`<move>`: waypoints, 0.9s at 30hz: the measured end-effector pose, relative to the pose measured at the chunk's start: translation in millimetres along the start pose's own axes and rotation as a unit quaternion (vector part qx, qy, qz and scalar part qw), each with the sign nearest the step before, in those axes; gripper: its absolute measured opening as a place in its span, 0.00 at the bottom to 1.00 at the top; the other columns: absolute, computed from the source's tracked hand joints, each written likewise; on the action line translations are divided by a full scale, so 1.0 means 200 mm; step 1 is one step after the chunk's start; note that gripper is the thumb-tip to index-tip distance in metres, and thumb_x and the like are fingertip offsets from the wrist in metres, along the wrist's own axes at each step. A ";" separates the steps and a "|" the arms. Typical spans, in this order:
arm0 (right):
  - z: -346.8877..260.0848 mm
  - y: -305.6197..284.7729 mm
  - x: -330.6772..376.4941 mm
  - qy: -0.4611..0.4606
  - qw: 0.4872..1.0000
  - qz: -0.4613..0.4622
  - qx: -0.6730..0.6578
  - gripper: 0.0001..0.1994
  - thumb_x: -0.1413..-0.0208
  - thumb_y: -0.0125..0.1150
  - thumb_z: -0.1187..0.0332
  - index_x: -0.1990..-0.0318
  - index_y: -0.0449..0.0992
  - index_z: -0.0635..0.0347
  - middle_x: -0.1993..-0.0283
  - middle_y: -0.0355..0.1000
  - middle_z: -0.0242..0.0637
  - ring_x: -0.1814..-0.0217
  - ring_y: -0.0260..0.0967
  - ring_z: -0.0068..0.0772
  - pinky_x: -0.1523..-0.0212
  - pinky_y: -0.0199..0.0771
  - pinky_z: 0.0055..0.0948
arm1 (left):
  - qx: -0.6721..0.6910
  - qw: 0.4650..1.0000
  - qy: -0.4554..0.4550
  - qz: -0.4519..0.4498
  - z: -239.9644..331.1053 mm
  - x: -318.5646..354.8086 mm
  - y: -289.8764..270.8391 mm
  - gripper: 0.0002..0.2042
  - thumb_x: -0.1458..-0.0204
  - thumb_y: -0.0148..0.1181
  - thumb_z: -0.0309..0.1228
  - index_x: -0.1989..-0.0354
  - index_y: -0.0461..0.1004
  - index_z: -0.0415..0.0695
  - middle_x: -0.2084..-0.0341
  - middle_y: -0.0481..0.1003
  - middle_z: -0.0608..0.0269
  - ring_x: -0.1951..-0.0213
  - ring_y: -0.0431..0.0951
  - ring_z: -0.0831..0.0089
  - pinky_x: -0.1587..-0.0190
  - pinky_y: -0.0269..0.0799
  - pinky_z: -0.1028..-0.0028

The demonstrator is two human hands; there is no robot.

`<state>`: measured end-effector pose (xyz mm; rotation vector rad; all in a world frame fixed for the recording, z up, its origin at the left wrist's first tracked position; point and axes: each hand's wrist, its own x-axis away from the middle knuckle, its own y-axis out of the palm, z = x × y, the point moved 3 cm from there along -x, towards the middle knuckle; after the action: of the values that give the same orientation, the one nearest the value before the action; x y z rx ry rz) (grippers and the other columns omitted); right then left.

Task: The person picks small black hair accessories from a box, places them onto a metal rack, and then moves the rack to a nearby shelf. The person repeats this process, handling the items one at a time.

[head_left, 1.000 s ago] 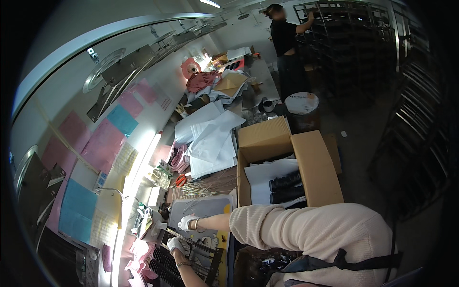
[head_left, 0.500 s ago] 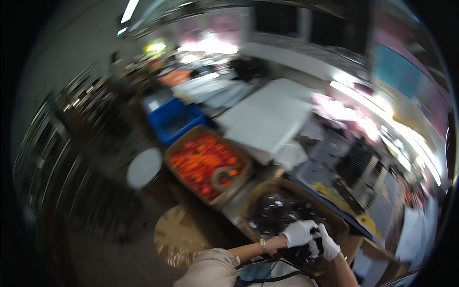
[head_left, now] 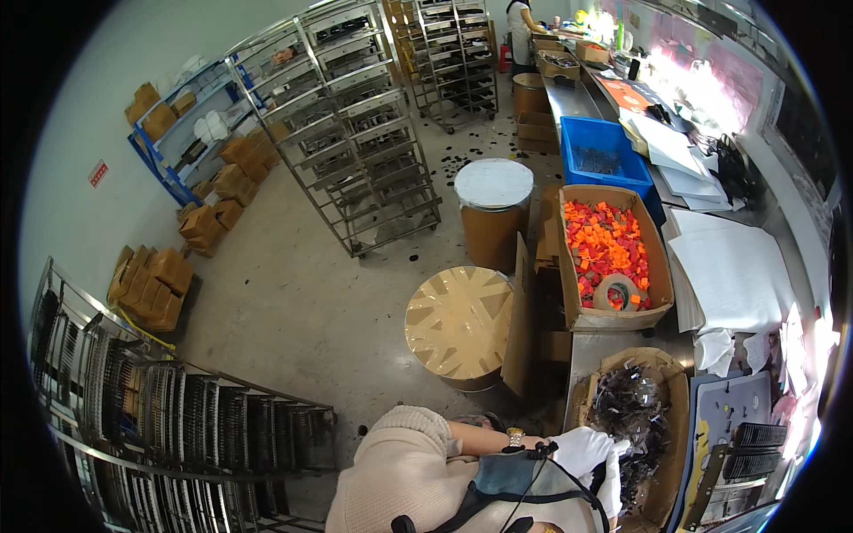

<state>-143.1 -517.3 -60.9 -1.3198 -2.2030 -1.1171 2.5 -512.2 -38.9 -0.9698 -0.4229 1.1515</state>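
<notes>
My two white-gloved hands are close together at the lower right, beside the near-left side of a cardboard box. The box holds a heap of dark, glossy small pieces with clear plastic among them. My left hand, with a gold watch at its wrist, has its fingers bent toward the right one. My right hand is turned edge-on, its fingers drawn together. Whatever lies between the fingers is hidden by the gloves.
A carton of orange and red pieces holds a tape roll. Beyond stands a blue bin. Taped drums, tall metal racks and rack trays occupy the left. Another person stands far back.
My view has swung left, bringing the racks and floor into sight. My hands have moved from over the heap of dark pieces to the box's near-left side, closer to my body.
</notes>
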 end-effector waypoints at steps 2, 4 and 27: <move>-0.02 0.09 -0.01 -0.020 0.998 0.049 -0.032 0.25 0.37 0.48 0.35 0.59 0.75 0.47 0.75 0.67 0.20 0.79 0.61 0.14 0.82 0.58 0.16 | -0.034 0.998 -0.023 -0.043 -0.02 -0.02 0.01 0.32 0.54 0.61 0.31 0.38 0.61 0.33 0.68 0.75 0.54 0.63 0.78 0.57 0.64 0.75 0.63; -0.03 0.15 -0.03 -0.024 0.993 0.103 -0.050 0.26 0.37 0.45 0.33 0.64 0.71 0.46 0.82 0.62 0.21 0.86 0.57 0.15 0.87 0.54 0.17 | -0.028 0.999 -0.019 -0.024 -0.03 -0.01 -0.03 0.34 0.55 0.63 0.31 0.38 0.60 0.34 0.67 0.75 0.55 0.63 0.78 0.57 0.64 0.75 0.63; 0.01 0.19 -0.09 -0.116 0.971 0.121 -0.171 0.24 0.38 0.49 0.35 0.58 0.75 0.45 0.72 0.68 0.19 0.77 0.63 0.17 0.82 0.58 0.20 | 0.099 0.994 -0.053 -0.016 0.06 -0.04 0.05 0.39 0.57 0.60 0.24 0.30 0.57 0.42 0.64 0.75 0.51 0.62 0.79 0.52 0.59 0.76 0.58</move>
<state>-101.8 -517.7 -56.6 -1.8930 -1.9849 -1.3445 -15.4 -513.5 -39.3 -0.7292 -0.3993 1.1947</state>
